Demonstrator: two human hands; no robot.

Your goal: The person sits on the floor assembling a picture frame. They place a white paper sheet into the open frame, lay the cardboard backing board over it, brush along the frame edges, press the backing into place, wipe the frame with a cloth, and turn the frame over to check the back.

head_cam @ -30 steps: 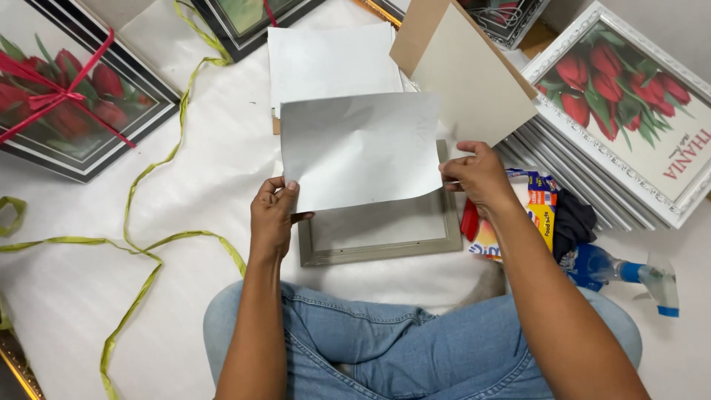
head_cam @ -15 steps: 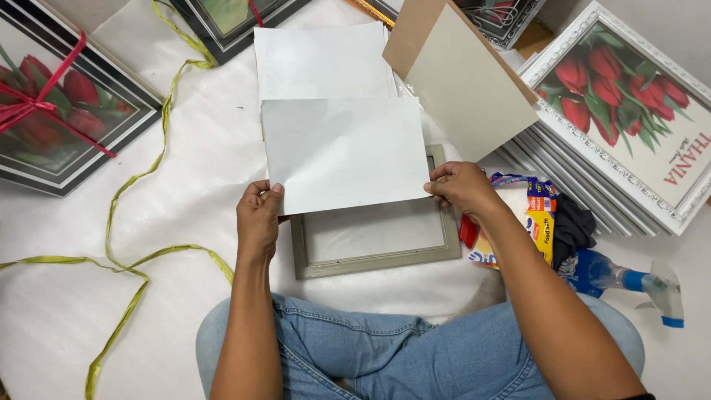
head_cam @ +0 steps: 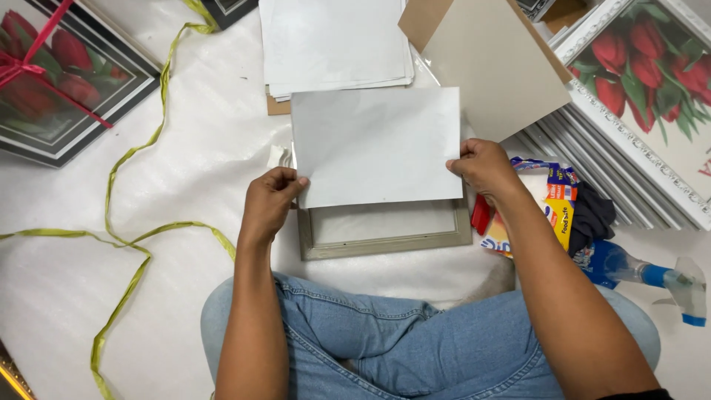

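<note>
The left hand [head_cam: 268,198] pinched the lower left corner of a white sheet of paper [head_cam: 376,145], and the right hand [head_cam: 483,167] gripped its right edge. The sheet hovered flat over a grey picture frame [head_cam: 385,233] lying on the white floor covering [head_cam: 185,185], before the person's crossed legs in jeans. A stack of white sheets [head_cam: 333,44] lay beyond, a green ribbon [head_cam: 133,237] to the left.

Sheet [head_cam: 374,144] sits between the left hand's fingers [head_cam: 285,181] and the right hand's fingers [head_cam: 463,159], over the frame [head_cam: 385,241]. Paper stack [head_cam: 333,44] lies beyond them, ribbon [head_cam: 133,237] left, spray bottle [head_cam: 644,275] right.
</note>
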